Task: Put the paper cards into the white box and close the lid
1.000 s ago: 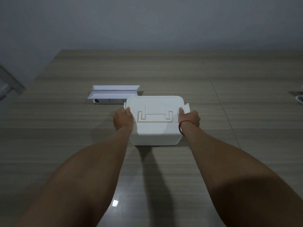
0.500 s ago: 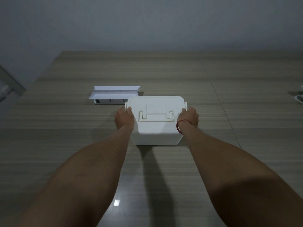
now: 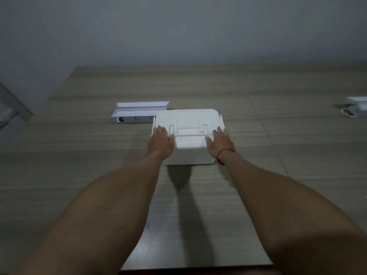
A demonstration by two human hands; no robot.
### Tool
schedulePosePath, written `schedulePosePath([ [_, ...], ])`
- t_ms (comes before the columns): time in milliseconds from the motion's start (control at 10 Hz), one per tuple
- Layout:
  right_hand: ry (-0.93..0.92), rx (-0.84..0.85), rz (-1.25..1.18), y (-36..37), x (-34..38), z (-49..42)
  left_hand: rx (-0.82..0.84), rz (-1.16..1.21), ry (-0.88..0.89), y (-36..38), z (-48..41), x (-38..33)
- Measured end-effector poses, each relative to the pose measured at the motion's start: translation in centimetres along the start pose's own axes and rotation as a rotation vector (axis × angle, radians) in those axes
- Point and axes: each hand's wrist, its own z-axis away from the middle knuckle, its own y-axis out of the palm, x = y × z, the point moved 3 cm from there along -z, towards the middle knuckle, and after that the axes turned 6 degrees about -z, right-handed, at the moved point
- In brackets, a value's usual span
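The white box (image 3: 188, 136) sits on the wooden counter (image 3: 79, 155) just ahead of the person, lid (image 3: 187, 121) already seated on top. No paper cards are visible; whether they are inside cannot be confirmed, since the closed lid hides the interior.

The left hand (image 3: 161, 140) lies flat and open, fingers extended, resting on the lid's near left corner. The right hand (image 3: 219, 142), with a red string at the wrist, lies likewise open and flat on the near right corner. Neither grips anything; both appear to press down. Thin side latches stand at the box's 9 o'clock and 3 o'clock edges, just beside the fingertips; whether they are engaged cannot be told.

Assessment: the step in hand is seating and securing the lid, and the task appears close to finished. To do it well, pressure should stay even on both corners so the lid does not rock, then pass to the far edge at 12 o'clock to confirm a flush fit all round. The side latches should be folded in one per hand, together, with the box kept from sliding on the smooth counter.

At the box's 10 o'clock, near but apart, lies a white power strip (image 3: 135, 119) with folded white card (image 3: 141, 109) over it. Another white object (image 3: 355, 109) sits well apart at 2 o'clock.
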Motion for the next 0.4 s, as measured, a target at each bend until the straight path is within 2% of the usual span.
schedulePosePath([
  [100, -0.049, 0.007, 0.021, 0.4, -0.3, 2.1, -0.04, -0.016, 0.014, 0.3, 2.6, 0.1],
  [300, -0.131, -0.132, -0.048, 4.3, -2.1, 8.0, -0.211, 0.111, -0.031, 4.5, 9.8, 0.1],
  [400, -0.08, -0.02, -0.007, 8.5, -4.3, 10.4, -0.103, 0.058, -0.058, 8.6, 12.0, 0.6],
])
